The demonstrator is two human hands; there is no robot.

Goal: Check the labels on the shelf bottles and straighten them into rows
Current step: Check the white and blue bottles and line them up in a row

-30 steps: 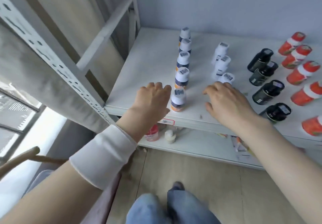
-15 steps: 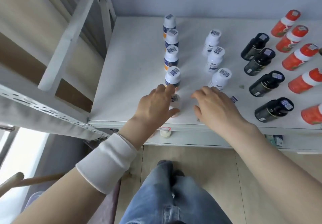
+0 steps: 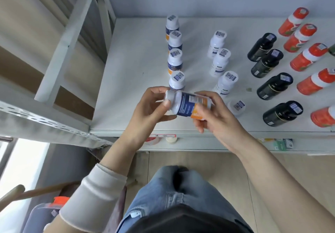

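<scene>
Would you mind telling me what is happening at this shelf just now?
A person holds a blue-and-orange-labelled white bottle sideways over the front edge of the shelf, label up. The left hand pinches its cap end; the right hand grips its base end. Four matching bottles stand in a row behind, with white bottles, black bottles and red bottles farther right.
</scene>
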